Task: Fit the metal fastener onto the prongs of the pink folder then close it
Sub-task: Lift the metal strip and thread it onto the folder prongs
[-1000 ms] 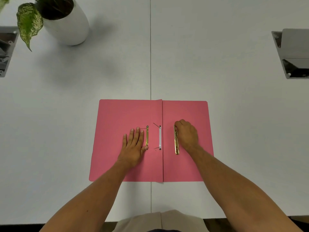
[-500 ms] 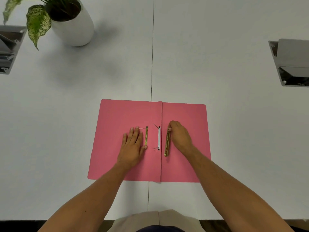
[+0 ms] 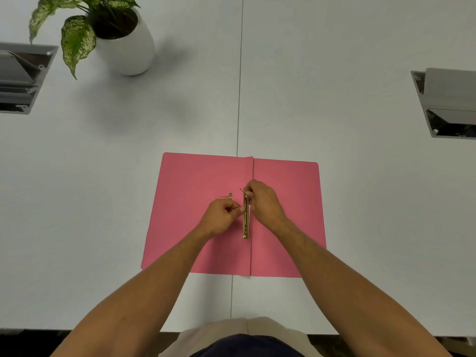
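The pink folder lies open and flat on the white table. A gold metal fastener bar stands lengthwise over the folder's spine, covering the white strip there. My right hand pinches the bar's far end. My left hand is curled, its fingertips pressed to the bar's left edge near the middle. One thin prong tip sticks out by my right fingers. A second gold strip shows only its far end behind my left hand.
A white pot with a leafy plant stands at the far left. Open cable hatches are set into the table at the left edge and the right edge. A seam runs down the table's middle.
My right hand has carried the gold bar left from the right flap onto the spine. My left hand has lifted off the left flap and curled against the bar.
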